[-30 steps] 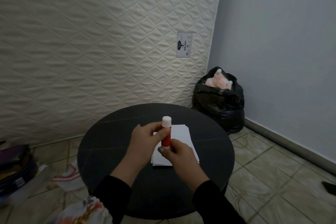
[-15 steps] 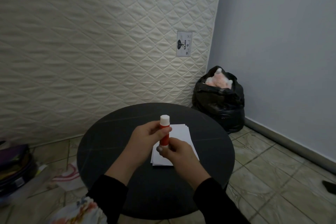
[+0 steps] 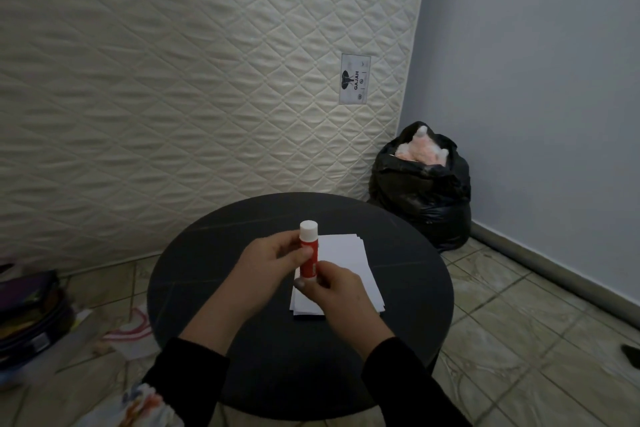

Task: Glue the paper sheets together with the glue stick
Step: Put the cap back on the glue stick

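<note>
head view: glue stick (image 3: 308, 251) upright above the paper sheets (image 3: 341, 274), white cap on. left hand (image 3: 268, 265) pinched round the upper barrel, right hand (image 3: 334, 293) clamped on the base. sheets stacked on the round black table (image 3: 408, 305), no glue visible. early going, by the look: uncapping, spreading, pressing all left.

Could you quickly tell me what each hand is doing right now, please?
Left hand: closed on the upper part of the glue stick, cap on.
Right hand: closed on the stick's lower end.
</note>
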